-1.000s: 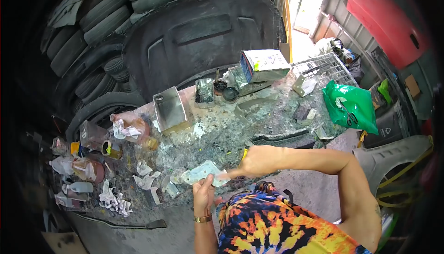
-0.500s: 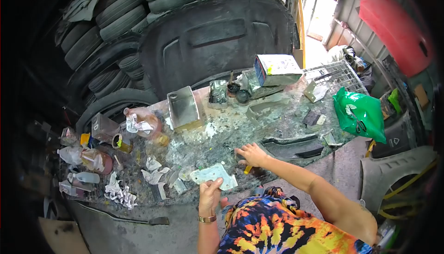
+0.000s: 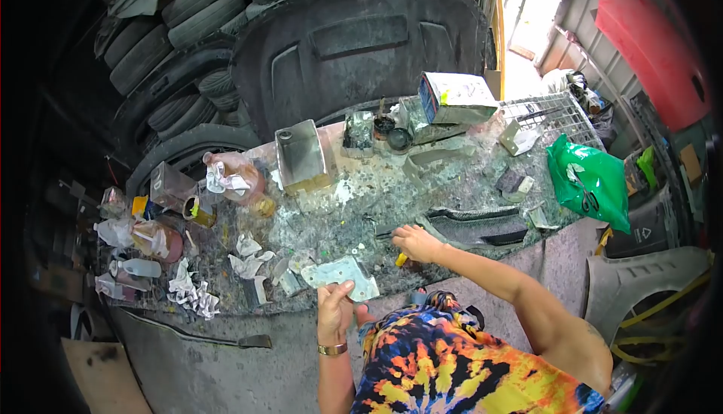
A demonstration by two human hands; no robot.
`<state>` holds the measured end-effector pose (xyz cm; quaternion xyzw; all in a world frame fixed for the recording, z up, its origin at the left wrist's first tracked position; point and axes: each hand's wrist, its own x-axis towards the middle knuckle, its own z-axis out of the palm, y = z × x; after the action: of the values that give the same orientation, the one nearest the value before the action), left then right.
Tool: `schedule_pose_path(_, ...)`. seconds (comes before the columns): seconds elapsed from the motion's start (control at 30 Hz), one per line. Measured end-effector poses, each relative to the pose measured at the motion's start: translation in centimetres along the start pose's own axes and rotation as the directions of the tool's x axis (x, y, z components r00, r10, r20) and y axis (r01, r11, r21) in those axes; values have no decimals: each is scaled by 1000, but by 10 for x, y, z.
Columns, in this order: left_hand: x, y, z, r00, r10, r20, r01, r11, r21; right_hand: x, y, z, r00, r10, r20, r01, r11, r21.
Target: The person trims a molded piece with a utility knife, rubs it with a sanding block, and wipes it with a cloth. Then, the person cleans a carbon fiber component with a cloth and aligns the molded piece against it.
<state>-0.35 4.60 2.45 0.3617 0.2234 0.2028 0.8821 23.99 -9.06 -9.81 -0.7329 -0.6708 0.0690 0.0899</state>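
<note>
My left hand grips the lower edge of a flat, pale blue-white plate with small holes, thumb on top, at the bench's front edge. My right hand is closed at the bench top, its fingers pinched on a thin dark piece too small to identify. A small yellow item lies just below that hand. To its right is a long black molded part with a textured surface. Small round pieces lie above the plate.
The stained workbench carries a metal tin, a box, plastic bottles, crumpled paper and a sanding block. Scissors lie on a green bag at right. A dark car hood stands behind.
My right hand has gone from spread fingers to a pinch on the thin dark piece, shifting slightly right and up. My left hand still holds the plate. The view has shifted a little.
</note>
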Motion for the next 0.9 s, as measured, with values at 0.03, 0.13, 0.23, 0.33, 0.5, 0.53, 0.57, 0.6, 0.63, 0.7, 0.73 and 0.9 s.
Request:
schedule_pose_path(0.03, 1, -4, -4, 999, 31, -16, -31, 999, -9, 3, -3, -10, 996, 61, -64, -51, 988, 147)
schedule_pose_path(0.13, -3, 2, 9, 994, 64, -92, -68, 997, -43, 9, 6, -10, 982, 170, -80, -139, 944, 299)
schedule_pose_path(0.23, -8, 11, 28, 990, 55, -133, -63, 996, -55, -10, 16, 12, 985, 163, 59, -170, 976, 138)
schedule_pose_path(0.33, -6, 12, 21, 991, 85, -103, -86, 996, -1, -23, 19, 42, 993, -41, 110, 53, 993, -108)
schedule_pose_path(0.5, -6, 11, 23, 977, 112, -183, -116, 993, -11, -18, 15, 67, 983, -131, 126, 148, 979, -138)
schedule_pose_path(0.53, -7, 10, 22, 974, 115, -194, -120, 993, -9, -15, 13, 67, 978, -130, 163, 158, 973, -169)
schedule_pose_path(0.57, -7, 7, 20, 965, 153, -214, -150, 988, 27, -11, 14, 65, 972, -168, 163, 190, 973, -134)
schedule_pose_path(0.6, -7, 6, 17, 962, 159, -221, -157, 987, 27, -9, 10, 60, 970, -178, 164, 200, 971, -133)
schedule_pose_path(0.63, -7, 5, 14, 960, 177, -216, -169, 984, 54, -7, 7, 55, 984, -126, 125, 135, 988, -68)
schedule_pose_path(0.7, -5, 5, 13, 957, 197, -214, -186, 980, 72, -5, 6, 41, 998, -37, -42, 43, 988, 151)
schedule_pose_path(0.73, -4, 6, 14, 961, 182, -209, -169, 982, 80, -5, -2, 12, 998, -42, -36, 47, 988, 147)
schedule_pose_path(0.9, 4, -2, 23, 953, 200, -228, -189, 980, 67, -4, -58, -159, 969, 220, 110, -228, 631, 741)
